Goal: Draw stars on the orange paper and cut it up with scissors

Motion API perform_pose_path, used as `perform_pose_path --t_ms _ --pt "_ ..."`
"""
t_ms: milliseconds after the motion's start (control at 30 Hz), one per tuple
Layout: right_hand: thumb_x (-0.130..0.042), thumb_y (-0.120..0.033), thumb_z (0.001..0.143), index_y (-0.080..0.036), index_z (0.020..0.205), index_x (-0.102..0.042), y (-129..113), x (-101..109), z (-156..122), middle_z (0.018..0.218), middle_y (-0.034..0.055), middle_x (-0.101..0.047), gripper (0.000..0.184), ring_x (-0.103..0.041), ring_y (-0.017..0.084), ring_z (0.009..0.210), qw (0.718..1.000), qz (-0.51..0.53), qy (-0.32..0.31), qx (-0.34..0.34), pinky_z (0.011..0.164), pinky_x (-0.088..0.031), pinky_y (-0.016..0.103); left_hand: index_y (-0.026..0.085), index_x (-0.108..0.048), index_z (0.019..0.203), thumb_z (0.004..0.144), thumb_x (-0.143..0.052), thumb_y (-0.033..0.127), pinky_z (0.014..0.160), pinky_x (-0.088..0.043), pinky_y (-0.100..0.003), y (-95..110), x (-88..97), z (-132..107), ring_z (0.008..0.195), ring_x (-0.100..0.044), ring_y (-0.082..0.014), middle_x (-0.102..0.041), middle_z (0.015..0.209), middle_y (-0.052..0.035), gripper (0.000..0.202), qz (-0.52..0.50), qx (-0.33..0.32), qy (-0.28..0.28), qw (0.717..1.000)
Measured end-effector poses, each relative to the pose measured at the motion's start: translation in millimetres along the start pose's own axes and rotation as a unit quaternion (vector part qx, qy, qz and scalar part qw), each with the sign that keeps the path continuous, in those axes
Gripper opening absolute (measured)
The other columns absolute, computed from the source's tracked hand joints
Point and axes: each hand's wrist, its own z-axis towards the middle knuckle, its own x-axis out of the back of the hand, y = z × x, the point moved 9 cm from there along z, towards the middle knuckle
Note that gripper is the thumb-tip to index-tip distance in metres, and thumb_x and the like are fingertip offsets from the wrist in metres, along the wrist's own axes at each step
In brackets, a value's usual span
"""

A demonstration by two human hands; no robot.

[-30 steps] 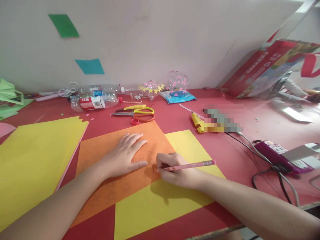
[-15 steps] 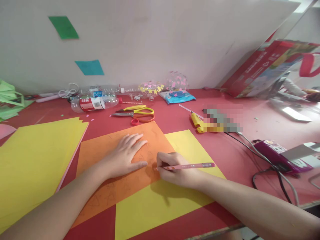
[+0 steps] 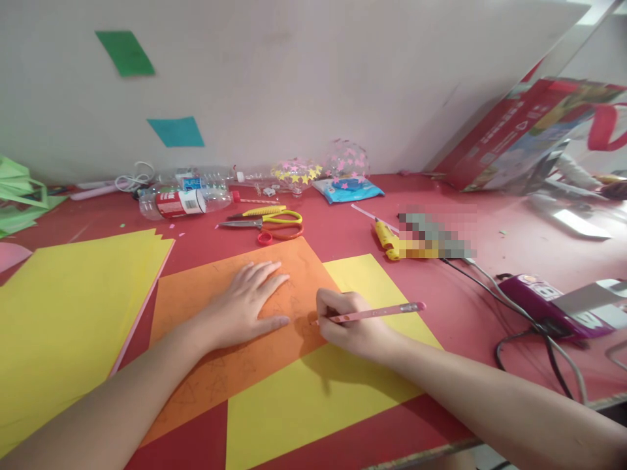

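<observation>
My left hand (image 3: 245, 303) lies flat and open on an orange paper sheet (image 3: 196, 307) that carries faint pencilled triangles. My right hand (image 3: 350, 323) pinches a pink pencil (image 3: 379, 313), its tip touching the orange sheet's right part, just right of my left thumb. The orange sheet overlaps a yellow sheet (image 3: 304, 398) beneath my right wrist. Both sheets rest on the red table (image 3: 455, 294).
A stack of yellow sheets (image 3: 68, 307) lies at the left. Behind are scissors (image 3: 267, 222), plastic bottles (image 3: 181, 201), star-dotted clear balls (image 3: 345, 160) and a yellow glue gun (image 3: 386, 238). At the right are cables (image 3: 533, 326), a purple device (image 3: 543, 300) and a leaning red box (image 3: 519, 134).
My right hand has shifted a little to the right and away from me with the pencil, whose tip now rests slightly farther right on the orange sheet. My left hand has stayed put.
</observation>
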Motion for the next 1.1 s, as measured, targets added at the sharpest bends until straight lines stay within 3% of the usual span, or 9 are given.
perform_pose_path --t_ms 300,800,1100 --pt "-0.043 -0.007 0.065 -0.022 0.065 -0.033 -7 -2 -3 0.054 -0.0072 -0.035 0.018 -0.029 0.008 0.046 0.999 -0.013 -0.019 0.03 0.045 -0.022 0.02 0.02 -0.038 0.141 0.09 -0.04 0.067 0.113 -0.019 -0.054 0 -1.1 0 0.141 -0.022 -0.0334 -0.03 0.153 -0.0151 0.069 -0.003 0.004 -0.008 1.0" --pt "-0.044 -0.008 0.068 -0.022 0.067 -0.032 -23 -15 -8 0.056 -0.0064 -0.037 0.019 -0.032 0.007 0.047 0.99 -0.014 -0.08 0.111 0.045 -0.025 0.019 0.023 -0.038 0.14 0.09 -0.044 0.063 0.113 -0.02 -0.053 1 0.0 0 0.141 -0.023 -0.0326 -0.031 0.152 -0.0135 0.064 -0.002 0.005 -0.002 1.0" --pt "-0.045 -0.007 0.068 -0.022 0.066 -0.035 -20 -12 -5 0.056 -0.0064 -0.04 0.018 -0.035 0.007 0.047 0.994 0.009 -0.068 0.086 0.045 -0.027 0.019 0.024 -0.038 0.14 0.09 -0.043 0.065 0.113 -0.019 -0.053 0 -0.8 0 0.14 -0.023 -0.033 -0.032 0.152 -0.0134 0.065 0.0 0.002 0.001 1.0"
